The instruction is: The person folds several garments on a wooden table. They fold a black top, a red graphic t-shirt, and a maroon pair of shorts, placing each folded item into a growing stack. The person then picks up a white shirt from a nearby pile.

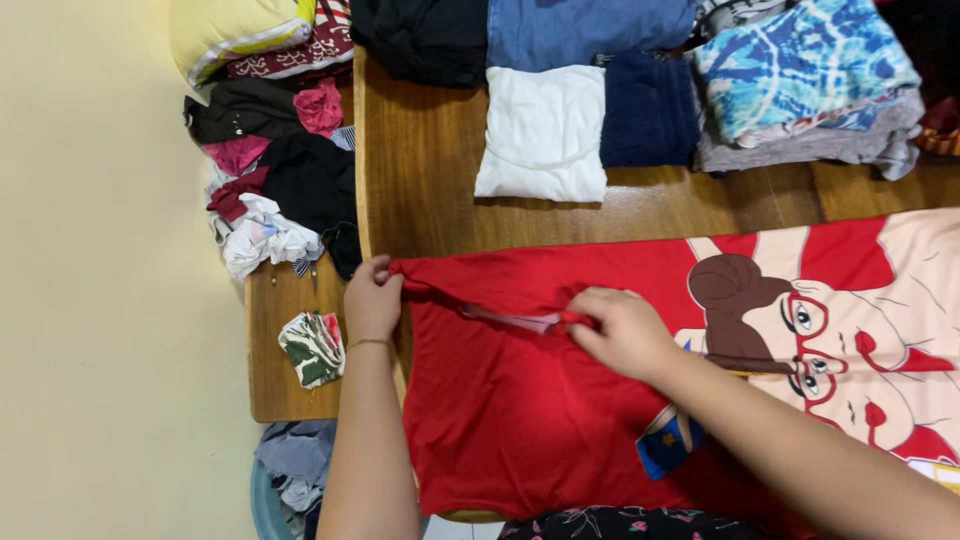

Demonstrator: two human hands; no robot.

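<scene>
A red T-shirt [520,400] with a large cartoon print [840,330] lies spread across the wooden table [430,190]. My left hand [372,300] pinches the shirt's corner at the table's left edge. My right hand [622,328] grips the cloth near the neckline, where a pale inner band [515,320] shows. Both forearms reach in from the bottom of the view.
Folded clothes line the table's far side: a white piece [543,130], dark blue denim [590,30], a blue tie-dye stack [800,70]. A heap of unfolded clothes [275,170] sits on a lower bench [270,380] at left, with a small camouflage cloth [312,348]. A basin [275,500] stands below.
</scene>
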